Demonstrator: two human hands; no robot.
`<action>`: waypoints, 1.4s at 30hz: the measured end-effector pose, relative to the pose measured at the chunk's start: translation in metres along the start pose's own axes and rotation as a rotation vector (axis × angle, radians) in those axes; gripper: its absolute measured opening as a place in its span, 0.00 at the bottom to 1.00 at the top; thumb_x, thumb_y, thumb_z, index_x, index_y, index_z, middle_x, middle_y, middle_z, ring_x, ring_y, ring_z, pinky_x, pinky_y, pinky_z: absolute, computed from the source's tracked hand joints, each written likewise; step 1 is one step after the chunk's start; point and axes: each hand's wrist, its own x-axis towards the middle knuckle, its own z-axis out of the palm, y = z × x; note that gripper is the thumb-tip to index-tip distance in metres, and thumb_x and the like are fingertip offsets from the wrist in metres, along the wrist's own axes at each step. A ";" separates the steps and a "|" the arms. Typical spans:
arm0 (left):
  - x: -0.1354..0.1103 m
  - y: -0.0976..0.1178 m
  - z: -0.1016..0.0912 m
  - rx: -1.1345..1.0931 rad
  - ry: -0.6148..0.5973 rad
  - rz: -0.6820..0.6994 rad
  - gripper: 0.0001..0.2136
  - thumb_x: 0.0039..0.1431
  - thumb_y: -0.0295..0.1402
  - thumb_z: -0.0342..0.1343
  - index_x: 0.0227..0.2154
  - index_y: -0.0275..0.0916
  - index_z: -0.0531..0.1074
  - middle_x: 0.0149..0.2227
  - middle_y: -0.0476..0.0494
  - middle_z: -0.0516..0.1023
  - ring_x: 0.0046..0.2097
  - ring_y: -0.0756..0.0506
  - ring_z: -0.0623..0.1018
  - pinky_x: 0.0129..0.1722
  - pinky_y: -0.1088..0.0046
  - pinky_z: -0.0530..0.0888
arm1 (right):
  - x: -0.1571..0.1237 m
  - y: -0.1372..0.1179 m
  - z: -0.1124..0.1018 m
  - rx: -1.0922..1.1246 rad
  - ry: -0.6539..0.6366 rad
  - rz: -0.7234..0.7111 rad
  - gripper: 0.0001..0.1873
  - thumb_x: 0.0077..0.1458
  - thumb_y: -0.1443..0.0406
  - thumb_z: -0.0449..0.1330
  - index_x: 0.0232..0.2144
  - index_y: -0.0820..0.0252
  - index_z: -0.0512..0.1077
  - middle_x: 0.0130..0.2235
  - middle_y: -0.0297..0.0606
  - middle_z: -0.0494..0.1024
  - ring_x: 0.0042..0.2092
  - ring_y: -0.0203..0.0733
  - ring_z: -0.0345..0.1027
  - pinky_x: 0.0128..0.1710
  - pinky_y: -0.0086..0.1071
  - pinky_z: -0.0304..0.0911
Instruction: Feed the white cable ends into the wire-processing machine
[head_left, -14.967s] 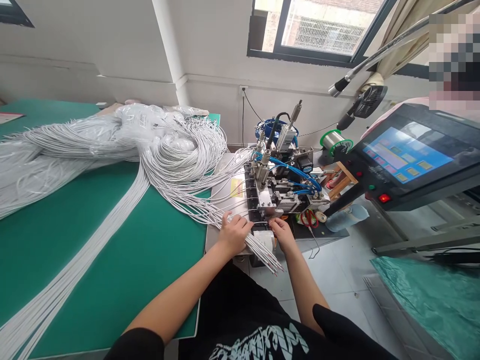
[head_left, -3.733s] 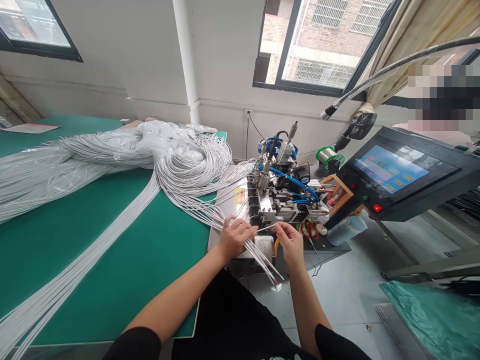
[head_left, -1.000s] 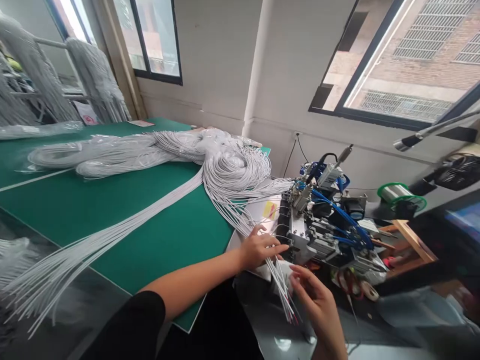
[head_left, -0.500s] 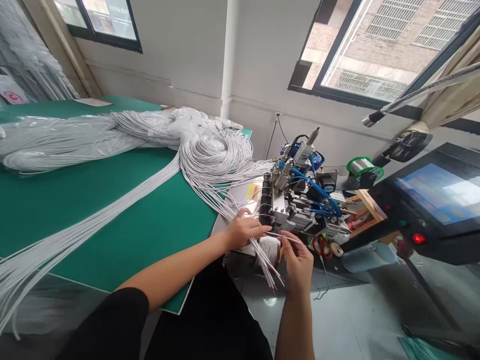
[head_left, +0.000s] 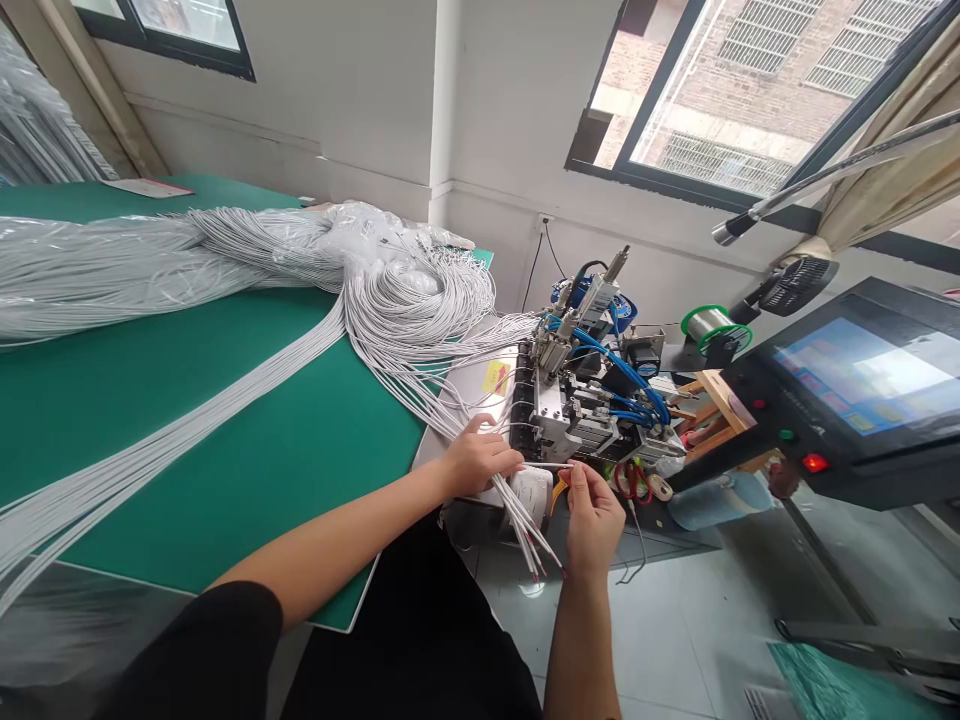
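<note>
My left hand [head_left: 484, 458] is closed around a bundle of white cables [head_left: 519, 522], whose reddish-tipped ends hang below the palm. One cable [head_left: 546, 465] runs out sideways from the left fingers. Its end is pinched between the thumb and fingers of my right hand [head_left: 595, 505]; the tip itself is mostly hidden. Just beyond both hands stands a machine [head_left: 574, 385] with metal cylinders and blue air tubes, and several cables lie along its black front edge. A white roll [head_left: 534, 492] sits under the stretched cable.
Long coils of white cable [head_left: 420, 310] cover part of the green table [head_left: 262, 460]. To the right are a control panel [head_left: 862, 370] with a lit red button, a solder wire spool [head_left: 709, 328], a lamp arm [head_left: 780, 200] and red-handled scissors [head_left: 624, 482].
My right hand has closed into a pinch at the end of the single cable. The left fingers have curled in more. The whole view has shifted slightly.
</note>
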 end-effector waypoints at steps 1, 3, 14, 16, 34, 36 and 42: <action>0.000 0.000 0.001 -0.001 -0.011 0.003 0.14 0.68 0.35 0.42 0.33 0.40 0.71 0.26 0.53 0.75 0.30 0.52 0.73 0.53 0.66 0.56 | 0.000 0.001 0.000 -0.017 -0.011 -0.013 0.28 0.50 0.47 0.61 0.40 0.67 0.78 0.34 0.46 0.80 0.35 0.46 0.73 0.33 0.33 0.66; -0.001 -0.001 0.004 -0.004 -0.024 0.016 0.13 0.67 0.33 0.42 0.32 0.40 0.71 0.26 0.52 0.75 0.30 0.52 0.73 0.51 0.67 0.58 | 0.001 0.001 0.001 -0.033 -0.027 -0.038 0.30 0.51 0.46 0.59 0.41 0.67 0.77 0.35 0.47 0.80 0.35 0.45 0.73 0.32 0.32 0.66; -0.004 -0.008 0.017 0.053 -0.089 0.077 0.15 0.61 0.25 0.41 0.44 0.40 0.70 0.28 0.50 0.75 0.29 0.52 0.72 0.41 0.71 0.62 | 0.004 0.001 0.002 0.156 -0.112 -0.006 0.25 0.51 0.50 0.62 0.40 0.66 0.76 0.30 0.42 0.78 0.21 0.31 0.58 0.20 0.27 0.55; -0.003 -0.007 0.015 0.052 -0.088 0.064 0.16 0.62 0.24 0.40 0.47 0.40 0.69 0.30 0.48 0.75 0.32 0.51 0.73 0.41 0.71 0.63 | 0.010 0.002 0.001 0.189 -0.156 0.026 0.23 0.50 0.50 0.63 0.37 0.66 0.77 0.28 0.40 0.78 0.19 0.28 0.54 0.19 0.26 0.52; 0.000 0.000 0.009 0.140 -0.128 -0.148 0.17 0.52 0.23 0.50 0.44 0.42 0.71 0.30 0.46 0.72 0.36 0.45 0.72 0.47 0.61 0.55 | 0.046 0.017 0.010 -0.266 -0.376 -0.154 0.19 0.51 0.51 0.58 0.26 0.63 0.72 0.24 0.34 0.72 0.27 0.38 0.63 0.29 0.29 0.57; 0.000 0.000 0.009 0.136 -0.150 -0.156 0.17 0.51 0.22 0.50 0.44 0.43 0.71 0.31 0.46 0.72 0.36 0.45 0.72 0.47 0.61 0.55 | 0.047 0.020 0.013 -0.244 -0.384 -0.148 0.18 0.52 0.52 0.57 0.26 0.62 0.70 0.24 0.33 0.69 0.28 0.38 0.61 0.29 0.29 0.56; 0.000 -0.001 0.010 0.108 -0.216 -0.172 0.19 0.51 0.21 0.51 0.45 0.44 0.70 0.32 0.45 0.74 0.39 0.43 0.72 0.48 0.60 0.55 | 0.050 0.023 0.012 -0.266 -0.404 -0.126 0.17 0.51 0.53 0.56 0.23 0.60 0.67 0.23 0.31 0.64 0.27 0.37 0.56 0.28 0.29 0.53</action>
